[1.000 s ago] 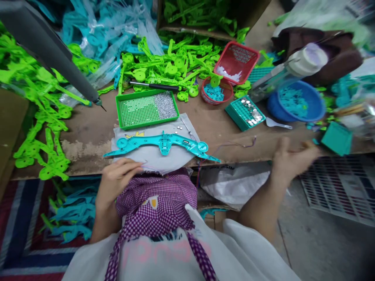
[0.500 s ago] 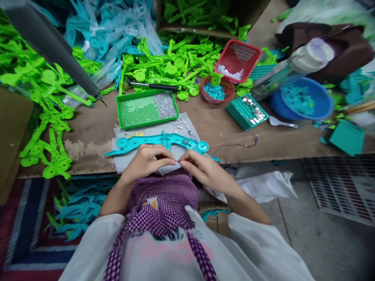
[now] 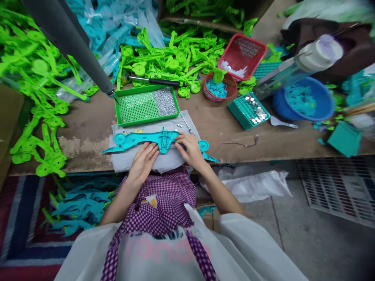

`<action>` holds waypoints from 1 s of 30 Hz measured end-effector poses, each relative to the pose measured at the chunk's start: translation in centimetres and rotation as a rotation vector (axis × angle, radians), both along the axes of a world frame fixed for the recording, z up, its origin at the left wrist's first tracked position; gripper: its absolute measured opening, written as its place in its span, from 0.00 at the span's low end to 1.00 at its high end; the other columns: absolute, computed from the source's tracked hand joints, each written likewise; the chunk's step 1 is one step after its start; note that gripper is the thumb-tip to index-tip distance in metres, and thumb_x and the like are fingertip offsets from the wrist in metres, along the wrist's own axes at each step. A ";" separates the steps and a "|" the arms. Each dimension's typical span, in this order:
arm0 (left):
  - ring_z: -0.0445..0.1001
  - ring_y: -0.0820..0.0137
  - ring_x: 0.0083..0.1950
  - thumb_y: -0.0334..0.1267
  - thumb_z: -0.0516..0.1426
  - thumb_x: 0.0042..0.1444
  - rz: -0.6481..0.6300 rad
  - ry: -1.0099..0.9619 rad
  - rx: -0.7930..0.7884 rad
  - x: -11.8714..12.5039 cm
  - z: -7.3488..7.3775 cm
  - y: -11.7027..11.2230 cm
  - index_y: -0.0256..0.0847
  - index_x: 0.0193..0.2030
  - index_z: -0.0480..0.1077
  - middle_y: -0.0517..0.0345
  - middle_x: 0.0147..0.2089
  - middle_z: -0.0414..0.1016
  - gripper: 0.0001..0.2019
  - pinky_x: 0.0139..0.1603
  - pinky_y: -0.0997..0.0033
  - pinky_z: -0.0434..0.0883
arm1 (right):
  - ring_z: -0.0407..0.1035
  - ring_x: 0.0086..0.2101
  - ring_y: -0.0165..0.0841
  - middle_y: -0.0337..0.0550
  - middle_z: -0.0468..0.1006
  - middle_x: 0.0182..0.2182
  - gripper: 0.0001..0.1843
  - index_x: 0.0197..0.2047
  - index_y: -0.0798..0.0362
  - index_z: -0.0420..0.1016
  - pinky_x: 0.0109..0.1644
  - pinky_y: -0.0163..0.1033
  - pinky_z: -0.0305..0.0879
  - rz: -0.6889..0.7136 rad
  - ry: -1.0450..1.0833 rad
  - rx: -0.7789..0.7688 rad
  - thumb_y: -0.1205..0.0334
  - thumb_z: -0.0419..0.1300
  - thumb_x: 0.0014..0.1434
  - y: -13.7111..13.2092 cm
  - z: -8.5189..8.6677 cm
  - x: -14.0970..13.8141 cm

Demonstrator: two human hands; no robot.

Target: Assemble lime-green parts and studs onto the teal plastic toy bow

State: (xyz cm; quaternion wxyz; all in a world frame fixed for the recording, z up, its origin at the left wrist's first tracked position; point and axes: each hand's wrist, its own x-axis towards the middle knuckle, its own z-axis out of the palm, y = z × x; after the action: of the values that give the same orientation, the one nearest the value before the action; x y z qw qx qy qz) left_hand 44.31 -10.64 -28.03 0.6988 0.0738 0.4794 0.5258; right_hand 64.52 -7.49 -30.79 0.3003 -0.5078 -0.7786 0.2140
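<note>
A teal bow-shaped plastic part (image 3: 131,139) lies across a grey cloth (image 3: 123,162) at the table's near edge. My left hand (image 3: 144,158) rests flat just left of the part's middle, fingers stretched out, fingertips touching the part. My right hand (image 3: 190,147) sits just right of the middle, fingers curled down and pressed together on the part; anything pinched in them is too small to make out. A few small silver pieces (image 3: 177,127) lie on the cloth just behind the part.
Behind the cloth stands a green tray (image 3: 137,107) holding silver screws (image 3: 165,101), under a hanging dark grey tool (image 3: 73,43). Further right are a black screwdriver (image 3: 155,81), red baskets (image 3: 244,52), a teal basket of silver discs (image 3: 249,111) and a blue bowl (image 3: 307,103). Green parts (image 3: 35,97) are piled left.
My right hand came back from the far right to meet the left at the cloth's edge. Both hands then moved forward onto the teal part.
</note>
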 end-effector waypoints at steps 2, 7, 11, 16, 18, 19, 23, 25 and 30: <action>0.79 0.69 0.43 0.37 0.67 0.49 -0.005 0.044 0.024 0.4 -0.3 0.7 0.39 0.34 0.70 0.56 0.38 0.79 0.11 0.50 0.67 0.74 | 0.67 0.58 0.42 0.47 0.81 0.44 0.11 0.38 0.49 0.74 0.60 0.52 0.59 0.033 -0.014 0.025 0.56 0.52 0.67 -0.2 0.1 0.4; 0.79 0.64 0.41 0.47 0.70 0.44 -0.050 0.186 0.138 1.1 -1.0 1.1 0.36 0.34 0.75 0.52 0.36 0.81 0.18 0.45 0.65 0.76 | 0.67 0.57 0.40 0.45 0.80 0.42 0.11 0.37 0.50 0.73 0.60 0.50 0.61 0.112 0.023 0.072 0.56 0.53 0.67 -0.5 0.7 1.3; 0.80 0.59 0.46 0.49 0.70 0.44 -0.078 0.158 0.174 1.4 -1.4 1.1 0.36 0.36 0.75 0.49 0.39 0.82 0.19 0.51 0.59 0.76 | 0.70 0.49 0.40 0.47 0.78 0.42 0.11 0.34 0.49 0.72 0.54 0.49 0.61 0.002 -0.074 0.063 0.57 0.52 0.66 -0.8 2.3 1.3; 0.81 0.58 0.46 0.50 0.69 0.45 -0.150 0.086 0.134 1.4 -1.8 1.1 0.36 0.38 0.75 0.47 0.41 0.82 0.21 0.53 0.56 0.75 | 0.68 0.44 0.40 0.47 0.77 0.40 0.11 0.33 0.50 0.71 0.51 0.48 0.55 -0.006 -0.355 0.025 0.60 0.52 0.65 -0.8 4.1 -0.4; 0.81 0.58 0.47 0.50 0.68 0.47 -0.168 0.075 0.125 1.4 -1.8 1.2 0.36 0.40 0.75 0.47 0.42 0.82 0.21 0.54 0.57 0.75 | 0.66 0.45 0.42 0.48 0.76 0.41 0.11 0.35 0.50 0.72 0.49 0.49 0.53 -0.016 -0.425 0.005 0.60 0.50 0.66 -0.8 4.3 -1.1; 0.81 0.58 0.47 0.51 0.68 0.47 -0.181 0.071 0.122 1.4 -1.8 1.2 0.36 0.40 0.75 0.46 0.42 0.82 0.21 0.53 0.57 0.75 | 0.65 0.45 0.43 0.48 0.76 0.41 0.12 0.35 0.50 0.72 0.49 0.49 0.52 -0.020 -0.448 -0.006 0.60 0.50 0.66 -0.8 4.4 -1.3; 0.81 0.57 0.45 0.50 0.70 0.44 -0.215 0.055 0.125 1.2 -1.7 1.5 0.34 0.39 0.76 0.45 0.40 0.82 0.22 0.52 0.57 0.76 | 0.65 0.42 0.43 0.48 0.75 0.39 0.14 0.35 0.52 0.71 0.46 0.48 0.50 -0.072 -0.492 -0.060 0.57 0.48 0.68 -0.9 4.3 -1.5; 0.81 0.57 0.45 0.49 0.70 0.43 -0.214 0.049 0.129 1.1 -1.6 1.5 0.34 0.39 0.76 0.45 0.41 0.83 0.22 0.52 0.57 0.76 | 0.65 0.41 0.42 0.48 0.75 0.38 0.16 0.35 0.52 0.71 0.45 0.47 0.49 -0.095 -0.511 -0.068 0.56 0.48 0.69 -1.0 4.2 -1.5; 0.80 0.57 0.49 0.48 0.70 0.45 -0.258 0.029 0.146 0.9 -1.8 1.5 0.35 0.40 0.77 0.46 0.43 0.82 0.20 0.53 0.57 0.76 | 0.65 0.40 0.41 0.48 0.76 0.38 0.16 0.37 0.50 0.72 0.45 0.47 0.48 -0.055 -0.539 -0.030 0.56 0.47 0.70 -0.9 4.4 -2.0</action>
State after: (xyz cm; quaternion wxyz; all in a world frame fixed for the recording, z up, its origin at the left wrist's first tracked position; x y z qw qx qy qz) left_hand 45.18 -9.11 -29.78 0.7465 0.1929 0.4363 0.4638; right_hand 62.55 -8.41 -26.36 0.0804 -0.5717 -0.8131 0.0745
